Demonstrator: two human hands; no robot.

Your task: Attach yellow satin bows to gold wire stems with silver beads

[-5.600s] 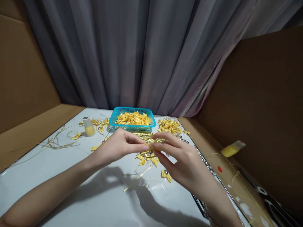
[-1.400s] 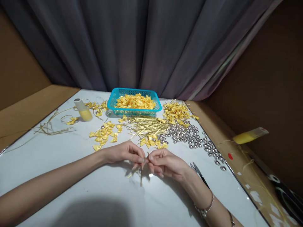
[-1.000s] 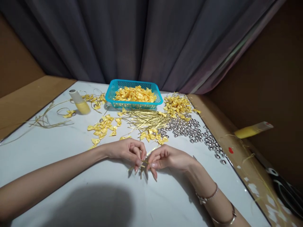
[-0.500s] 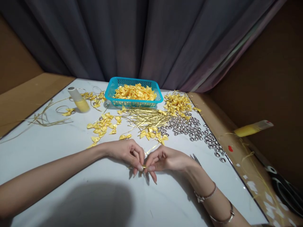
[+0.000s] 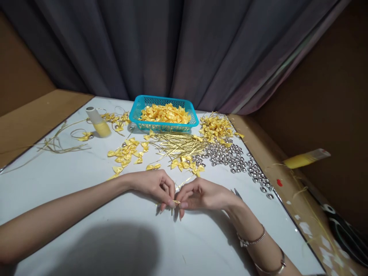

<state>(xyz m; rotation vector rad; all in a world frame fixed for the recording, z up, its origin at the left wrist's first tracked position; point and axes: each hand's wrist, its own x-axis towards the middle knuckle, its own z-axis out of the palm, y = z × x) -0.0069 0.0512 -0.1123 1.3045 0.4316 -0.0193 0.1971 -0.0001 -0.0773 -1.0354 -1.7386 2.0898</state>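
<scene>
Between the fingertips of both hands is a short piece of gold cord [image 5: 176, 201], mostly covered by the fingers. My left hand [image 5: 156, 187] pinches it between thumb and fingers. From the other side my right hand [image 5: 201, 194] is closed on the cord's right end, thumb against fingers. Just beyond the hands lie yellow ribbon bows [image 5: 185, 164] and a spread of gold cord pieces [image 5: 179, 143]. Silver oval beads [image 5: 227, 153] are scattered beyond my right hand. More loose bows [image 5: 126, 151] sit past my left forearm.
A blue basket [image 5: 163, 125] full of yellow bows stands at the back, with a bow pile [image 5: 215, 126] beside it. A glue bottle [image 5: 99, 124] stands back left. Scissors [image 5: 342, 230] and a yellow tube [image 5: 306, 158] are at the right edge. A curtain hangs behind.
My fingertips have shifted slightly, and more of the gold cord shows between them. My right fingers are curled in a little more. The whole view has moved a little.
</scene>
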